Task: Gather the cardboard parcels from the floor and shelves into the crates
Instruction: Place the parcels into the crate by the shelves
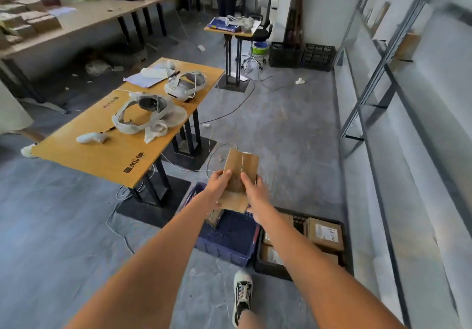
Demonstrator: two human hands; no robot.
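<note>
A brown cardboard parcel (240, 168) is held in the air between both hands, above a blue crate (229, 242) on the floor. My left hand (217, 188) grips its left side and my right hand (255, 196) grips its right side, thumbs on top. Another parcel (214, 217) lies in the blue crate, partly hidden by my hands. To the right stands a black crate (270, 268) with several parcels in it, one bearing a white label (325, 234).
A wooden table (122, 150) with headsets stands to the left, cables trailing under it. Metal shelving (388, 93) runs along the right, with parcels on it. Two black crates (301, 54) sit by the far wall. My shoe (242, 295) is on the grey floor.
</note>
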